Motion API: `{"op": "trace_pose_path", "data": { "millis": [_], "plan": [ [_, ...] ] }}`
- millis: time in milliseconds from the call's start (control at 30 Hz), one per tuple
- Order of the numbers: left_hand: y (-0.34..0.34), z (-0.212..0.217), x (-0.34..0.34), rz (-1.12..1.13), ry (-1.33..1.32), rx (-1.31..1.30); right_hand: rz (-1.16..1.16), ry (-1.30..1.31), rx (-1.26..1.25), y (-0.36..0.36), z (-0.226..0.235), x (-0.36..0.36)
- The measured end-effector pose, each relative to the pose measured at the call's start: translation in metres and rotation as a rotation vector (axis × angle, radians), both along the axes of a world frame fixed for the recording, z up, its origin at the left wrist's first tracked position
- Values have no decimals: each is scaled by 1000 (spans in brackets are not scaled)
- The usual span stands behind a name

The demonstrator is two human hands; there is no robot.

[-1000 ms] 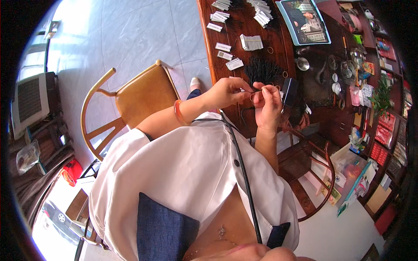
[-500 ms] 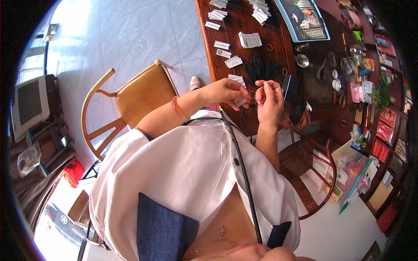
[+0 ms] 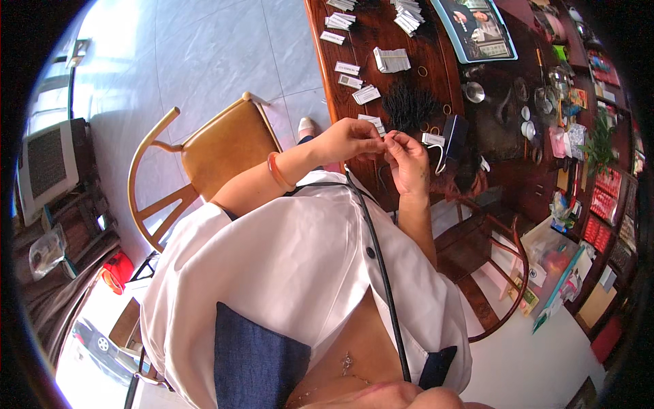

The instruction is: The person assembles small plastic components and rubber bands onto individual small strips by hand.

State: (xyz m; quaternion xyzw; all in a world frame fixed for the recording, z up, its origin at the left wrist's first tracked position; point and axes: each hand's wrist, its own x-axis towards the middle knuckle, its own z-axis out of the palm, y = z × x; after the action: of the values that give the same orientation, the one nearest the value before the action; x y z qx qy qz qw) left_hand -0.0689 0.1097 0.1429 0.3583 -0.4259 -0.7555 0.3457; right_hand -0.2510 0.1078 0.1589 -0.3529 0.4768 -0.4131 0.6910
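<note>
My left hand (image 3: pixel 353 142), with an orange bangle (image 3: pixel 278 172) on its wrist, is closed in a pinch over the table's near edge. My right hand (image 3: pixel 411 163) is closed in a pinch too, its fingertips meeting those of the left. What they hold is hidden by the fingers. Just beyond them lies a bundle of black cords (image 3: pixel 411 105). White tags (image 3: pixel 366 94) are laid in small groups along the table's left edge, and a thicker stack of white tags (image 3: pixel 392 60) stands farther back. Thin yellowish rings (image 3: pixel 422 71) lie around the cords.
The dark wooden table (image 3: pixel 371 41) also carries a tablet (image 3: pixel 475 31) showing a video, a dark case (image 3: pixel 453 133) and a white cable (image 3: pixel 441 162). A tan-seated chair (image 3: pixel 225 150) stands at left, a dark wooden chair (image 3: pixel 470 273) at right. Shelves of goods line the right side.
My right hand has moved left and its fingertips now meet my left hand's. The white tag visible in my left hand is now hidden. A white block and cable have come into sight.
</note>
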Motion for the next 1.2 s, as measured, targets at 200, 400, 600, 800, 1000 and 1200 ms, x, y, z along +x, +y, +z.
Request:
{"op": "trace_pose_path", "data": {
  "millis": [200,400,600,800,1000,1200],
  "plan": [
    [0,5,14,-109,-140,42,-71,-106,101,-2,-20,-5],
    [-18,-66,23,70,-281,-31,179,434,18,-37,-66,11],
    [-81,-163,39,222,-500,-357,339,1423,-330,-81,-93,39],
    [-123,-139,25,123,-821,-359,357,1515,-282,-96,-102,51],
    [-137,-131,26,247,-910,-552,342,1537,-350,-95,-100,48],
    [-101,-114,13,93,-600,-147,261,1387,-637,-77,-90,31]
  ]
}}
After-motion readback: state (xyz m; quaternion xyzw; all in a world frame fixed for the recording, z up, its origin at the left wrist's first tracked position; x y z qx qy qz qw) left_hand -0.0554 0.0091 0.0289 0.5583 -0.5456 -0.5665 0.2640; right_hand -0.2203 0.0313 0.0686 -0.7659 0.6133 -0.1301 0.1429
